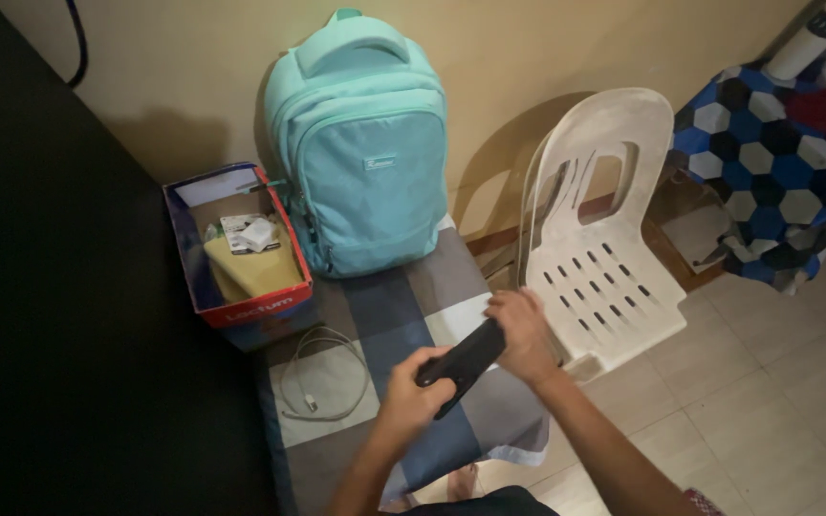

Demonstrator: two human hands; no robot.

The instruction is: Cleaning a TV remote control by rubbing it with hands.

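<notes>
Both my hands grip a flat black pouch-like object [464, 363] above a bed covered in a checked grey, blue and white sheet [403, 311]. My left hand [411, 394] grips its near end. My right hand [524, 334] clasps its far end. A turquoise backpack [365, 153] stands upright against the wall behind them. To the left of my hands, a coiled white cable [322, 382] lies on the sheet.
A red and blue cardboard box [236, 244] with a yellow item and small white packets sits left of the backpack. A white plastic chair [599, 239] stands on the right on a tiled floor. A hexagon-patterned cloth [776, 162] covers something at far right.
</notes>
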